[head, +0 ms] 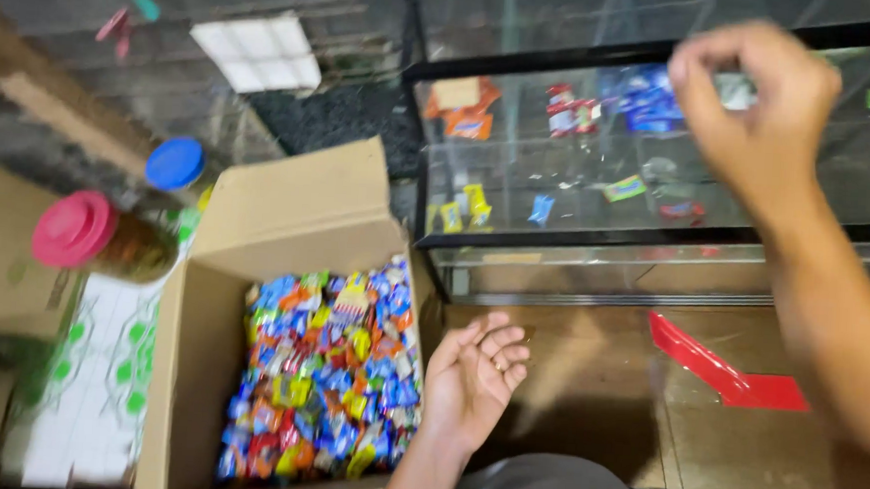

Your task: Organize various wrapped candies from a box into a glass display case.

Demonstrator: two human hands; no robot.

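Head view: one moment, seen from above.
Left hand (473,375): palm up, fingers loosely open, holding nothing, just beside the cardboard box (288,207).
Box contents: bright wrapped candies (324,378) heaped inside.
Right hand (755,98): raised before the glass display case (558,162); grip pinched, its contents too blurred to tell.
Left of box: pink-lidded jar (98,237), blue-lidded jar (176,164).

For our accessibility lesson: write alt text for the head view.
A left hand rests open, palm up, beside a cardboard box of bright wrapped sweets. The right hand is raised, blurred, over a glass case.
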